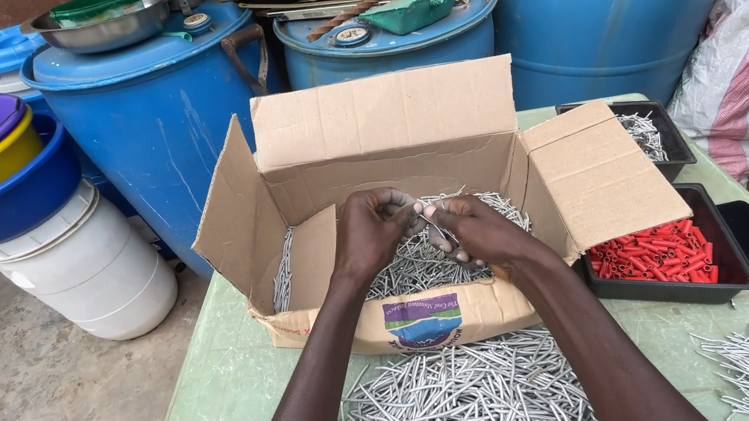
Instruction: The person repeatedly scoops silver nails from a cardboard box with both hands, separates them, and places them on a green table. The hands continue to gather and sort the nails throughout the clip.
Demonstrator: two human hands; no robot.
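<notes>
Lying nearest, at the near edge of the green worktop (pixel 222 388), is a loose heap of silvery bent wire pieces (pixel 468 408). Just beyond it stands an open cardboard box (pixel 385 122) holding more such wires, and both forearms reach over its near wall. Inside, the left hand (pixel 373 231) and right hand (pixel 479 231) meet fingertip to fingertip, both pinched closed on one wire piece (pixel 435 227) whose long axis runs slantwise between them, equally near to both. Right of the box sits a black tray of red plastic plugs (pixel 661 256); blue drums (pixel 149 106) stand behind.
</notes>
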